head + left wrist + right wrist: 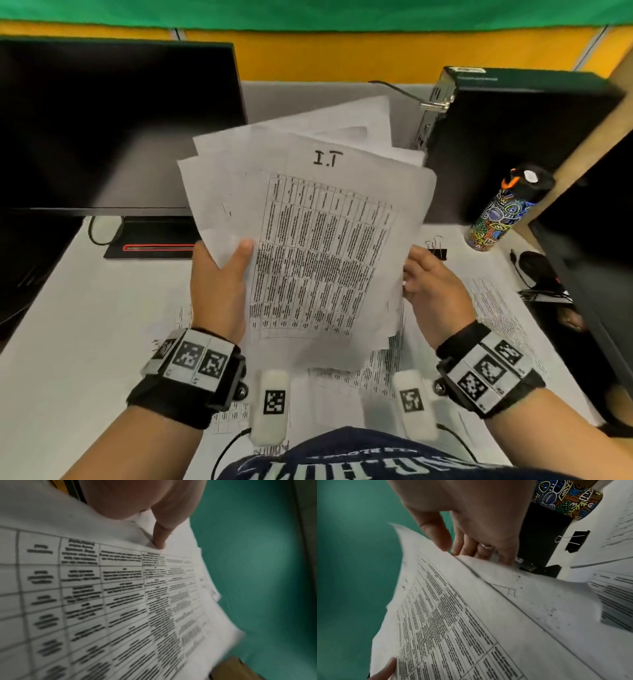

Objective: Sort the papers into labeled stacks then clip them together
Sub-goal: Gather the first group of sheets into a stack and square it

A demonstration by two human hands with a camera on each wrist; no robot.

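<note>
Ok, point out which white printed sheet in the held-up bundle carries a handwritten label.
The frontmost white printed sheet, with "I.T" handwritten above its table; the fanned sheets behind show no label.

The printed table text on the top sheet [308, 246] is too blurred to read in every view, the fanned papers [284, 147] hide the fingers of both hands behind them, and sheets on the surface [85, 325] are largely covered by the held stack.

Matt white paper sheets [308, 219], a binder clip [576, 540] with glossy wire handles, glossy patterned bottle [496, 219].
</note>
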